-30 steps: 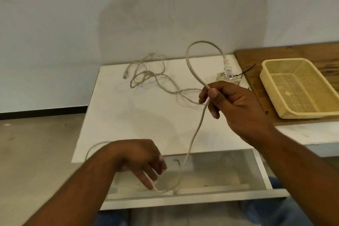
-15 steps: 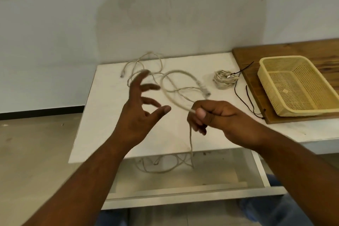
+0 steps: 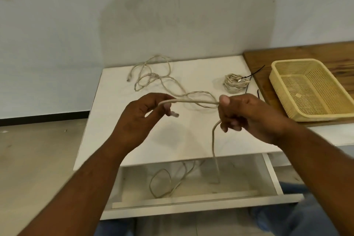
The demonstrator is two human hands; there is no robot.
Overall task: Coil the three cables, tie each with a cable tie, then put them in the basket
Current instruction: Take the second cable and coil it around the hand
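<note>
The left hand pinches the held cable close to its end between thumb and fingertips, and the small plug hangs just below those fingers. The right hand, at 3 o'clock from the left, has its fingers curled round the same cable with the thumb pressed on top. A short stretch of the cable runs nearly level between the two hands, above the white table. From the bottom of the right fist the cable drops toward 6 o'clock into the open drawer under the table's near edge, where its slack lies in loose loops. At about 11 o'clock from the hands a loose cable sprawls across the far part of the table, and one twisted strand of it trails back toward the right hand. At about 1 o'clock lies a coiled cable in a tight bundle near the table's far right corner, and a black cable tie sticks out from it toward 2 o'clock. The yellow basket sits at 3 o'clock from that bundle, on a wooden board beside the table, and no cable is in it.
</note>
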